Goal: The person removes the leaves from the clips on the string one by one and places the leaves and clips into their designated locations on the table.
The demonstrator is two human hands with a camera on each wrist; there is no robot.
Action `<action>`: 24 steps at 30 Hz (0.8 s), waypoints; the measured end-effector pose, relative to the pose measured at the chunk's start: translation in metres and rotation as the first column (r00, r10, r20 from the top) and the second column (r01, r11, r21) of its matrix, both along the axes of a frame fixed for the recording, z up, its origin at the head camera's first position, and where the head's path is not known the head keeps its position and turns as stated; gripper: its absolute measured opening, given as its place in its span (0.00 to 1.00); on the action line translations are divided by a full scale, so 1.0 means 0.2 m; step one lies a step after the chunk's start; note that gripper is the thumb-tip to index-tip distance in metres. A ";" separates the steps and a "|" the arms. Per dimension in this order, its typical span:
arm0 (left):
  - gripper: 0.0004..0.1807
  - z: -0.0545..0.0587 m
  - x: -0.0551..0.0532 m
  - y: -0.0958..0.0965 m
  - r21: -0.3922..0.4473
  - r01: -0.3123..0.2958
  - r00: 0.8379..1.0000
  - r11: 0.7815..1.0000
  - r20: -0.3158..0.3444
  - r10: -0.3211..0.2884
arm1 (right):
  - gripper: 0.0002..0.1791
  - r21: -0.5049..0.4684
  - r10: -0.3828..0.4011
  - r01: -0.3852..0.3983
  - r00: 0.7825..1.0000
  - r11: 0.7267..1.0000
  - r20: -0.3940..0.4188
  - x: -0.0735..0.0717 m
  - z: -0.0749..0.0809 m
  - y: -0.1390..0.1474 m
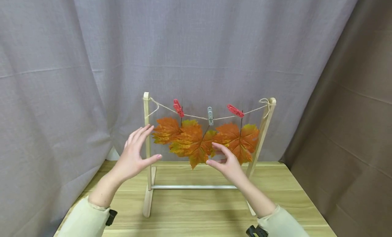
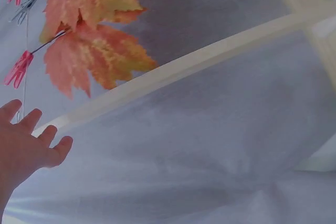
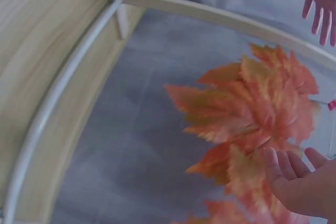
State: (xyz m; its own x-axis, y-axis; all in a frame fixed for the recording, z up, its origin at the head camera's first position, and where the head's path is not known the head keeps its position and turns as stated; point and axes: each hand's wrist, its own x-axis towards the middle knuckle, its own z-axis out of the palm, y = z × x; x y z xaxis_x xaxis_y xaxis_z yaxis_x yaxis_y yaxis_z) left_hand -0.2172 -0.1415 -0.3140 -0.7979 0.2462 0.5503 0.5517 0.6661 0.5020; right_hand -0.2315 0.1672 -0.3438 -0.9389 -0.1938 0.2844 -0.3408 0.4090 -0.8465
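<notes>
Three orange and yellow maple leaves hang from a string on a wooden frame: a left leaf, a middle leaf and a right leaf. Red clothespins are at the outer two stems, and a grey clothespin is at the middle one. My left hand, fingers spread and holding nothing, is beside the left post. Close to the middle leaf's lower right edge is my right hand, thumb and fingers apart and gently bent; whether it touches the leaf I cannot tell.
The frame's right post leans outward. A white rod joins the two sides low down, above the wood-grain table. A grey curtain hangs behind, and a brown curtain is at the right.
</notes>
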 end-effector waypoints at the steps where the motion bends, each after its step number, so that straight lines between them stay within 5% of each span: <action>1: 0.45 0.02 -0.01 0.00 0.007 0.006 1.000 1.000 -0.002 -0.006 | 0.33 -0.001 0.004 -0.004 1.000 1.000 -0.005 -0.01 0.01 -0.02; 9: 0.45 0.14 -0.06 0.06 0.077 0.061 0.998 0.995 -0.015 -0.060 | 0.38 -0.076 0.048 -0.044 0.998 0.996 0.045 -0.06 0.13 -0.15; 24: 0.41 0.33 -0.19 0.17 0.217 0.097 0.982 0.971 0.140 -0.129 | 0.44 -0.150 0.024 -0.011 0.996 0.989 0.087 -0.14 0.22 -0.36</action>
State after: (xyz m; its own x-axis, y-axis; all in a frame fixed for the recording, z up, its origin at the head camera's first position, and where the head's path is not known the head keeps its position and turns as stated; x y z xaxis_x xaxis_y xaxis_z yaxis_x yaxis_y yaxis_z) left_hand -0.2554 -0.1075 -0.2484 -0.8498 0.2321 0.4733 0.5236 0.4758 0.7067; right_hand -0.2599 0.0951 -0.2999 -0.9584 -0.1723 0.2275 -0.2681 0.2700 -0.9248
